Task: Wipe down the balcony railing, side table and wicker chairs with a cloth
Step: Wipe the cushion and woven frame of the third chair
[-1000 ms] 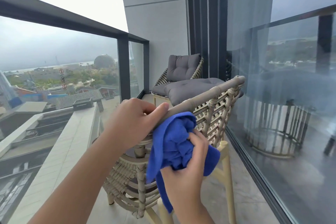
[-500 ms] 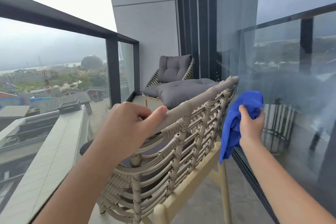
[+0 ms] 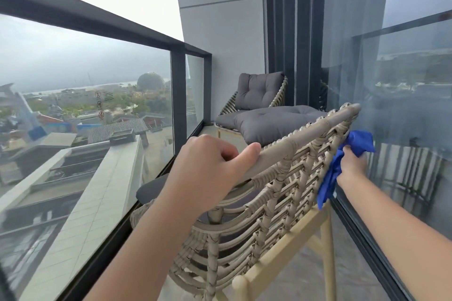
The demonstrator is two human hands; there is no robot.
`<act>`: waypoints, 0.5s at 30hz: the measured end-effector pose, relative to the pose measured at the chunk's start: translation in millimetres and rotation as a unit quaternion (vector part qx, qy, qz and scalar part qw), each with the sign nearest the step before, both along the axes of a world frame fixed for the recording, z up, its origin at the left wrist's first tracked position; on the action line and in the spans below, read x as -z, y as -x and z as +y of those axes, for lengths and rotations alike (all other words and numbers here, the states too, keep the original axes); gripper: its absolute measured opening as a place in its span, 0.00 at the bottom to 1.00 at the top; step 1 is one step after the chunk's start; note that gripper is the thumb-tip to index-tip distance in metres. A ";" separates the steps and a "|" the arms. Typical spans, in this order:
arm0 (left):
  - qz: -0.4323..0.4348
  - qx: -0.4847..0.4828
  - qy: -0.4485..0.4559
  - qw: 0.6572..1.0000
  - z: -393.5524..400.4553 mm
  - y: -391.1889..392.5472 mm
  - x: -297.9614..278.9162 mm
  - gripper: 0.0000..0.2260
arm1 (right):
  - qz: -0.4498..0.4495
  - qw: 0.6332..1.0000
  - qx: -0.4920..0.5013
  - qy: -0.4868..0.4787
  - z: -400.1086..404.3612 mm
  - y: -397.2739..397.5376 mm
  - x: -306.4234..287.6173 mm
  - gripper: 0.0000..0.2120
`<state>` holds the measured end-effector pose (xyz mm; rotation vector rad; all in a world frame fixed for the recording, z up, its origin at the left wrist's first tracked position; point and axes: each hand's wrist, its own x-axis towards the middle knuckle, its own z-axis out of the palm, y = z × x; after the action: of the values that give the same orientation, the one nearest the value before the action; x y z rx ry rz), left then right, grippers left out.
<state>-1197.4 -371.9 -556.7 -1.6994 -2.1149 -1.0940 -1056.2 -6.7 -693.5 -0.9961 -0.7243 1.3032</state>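
Note:
A beige wicker chair [image 3: 288, 193] stands close in front of me, its woven back facing me and tilted toward me. My left hand [image 3: 208, 171] grips the top rail of that back near its left end. My right hand [image 3: 352, 164] holds a blue cloth [image 3: 359, 142] against the right end of the chair back, and the cloth's tail hangs down beside the weave. A second wicker chair [image 3: 278, 95] with grey cushions stands at the far end of the balcony. The dark balcony railing [image 3: 102, 19] with glass panels runs along the left.
A grey seat cushion [image 3: 274, 124] lies across the far chair's seat. A small dark round table top [image 3: 151, 193] shows between the near chair and the glass. A glass sliding door [image 3: 403, 105] lines the right side, with a narrow strip of floor [image 3: 342, 276] beside it.
My right hand carried the blue cloth from the chair's left side across to its right end, then lowered it against the back's right edge. My left hand kept its grip on the top rail.

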 end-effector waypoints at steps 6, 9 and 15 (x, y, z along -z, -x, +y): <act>0.000 0.002 -0.010 1.000 1.3 0.7 2.5 0.31 | -0.080 0.993 0.043 -0.071 -40.4 3.0 15.2 0.16; 0.002 -0.002 -0.010 1.000 0.3 0.8 2.7 0.30 | -0.119 0.985 0.045 -0.115 -52.1 -1.2 19.8 0.11; 0.026 -0.015 -0.014 0.999 1.5 1.0 4.8 0.30 | -0.137 0.974 0.020 -0.179 -88.6 -1.5 19.9 0.11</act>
<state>-1198.4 -370.3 -561.5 -1.6592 -2.0767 -1.0552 -1054.7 -95.3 -713.4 -0.8961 -1.1021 0.9628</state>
